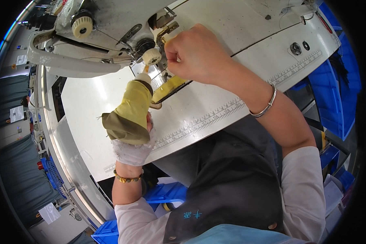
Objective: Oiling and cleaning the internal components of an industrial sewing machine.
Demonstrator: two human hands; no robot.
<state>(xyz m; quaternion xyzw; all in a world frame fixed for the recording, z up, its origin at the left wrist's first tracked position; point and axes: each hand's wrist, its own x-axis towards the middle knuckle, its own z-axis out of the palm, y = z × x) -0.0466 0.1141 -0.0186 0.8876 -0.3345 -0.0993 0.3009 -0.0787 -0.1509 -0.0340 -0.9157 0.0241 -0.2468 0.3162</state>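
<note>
My left hand (pixel 135 151), in a worn whitish glove, is closed on a piece of yellow and olive fabric (pixel 132 103). The cloth covers most of that hand, and a pale tip pokes out at its upper end, close to the needle area of a white sewing machine (pixel 114 28). My right hand (pixel 195 55) is curled tight beside the machine's needle, thumb against the bent fingers. Whatever it pinches, if anything, is hidden. Below it, a yellow strip (pixel 168 87) lies along the machine bed.
The white sewing table (pixel 183 118) has a printed ruler along its front edge. Blue bins (pixel 333 97) stand at the right, and another blue bin (pixel 166 193) sits under the table. A cream knob (pixel 82 26) and a white curved guard (pixel 73 65) project from the machine.
</note>
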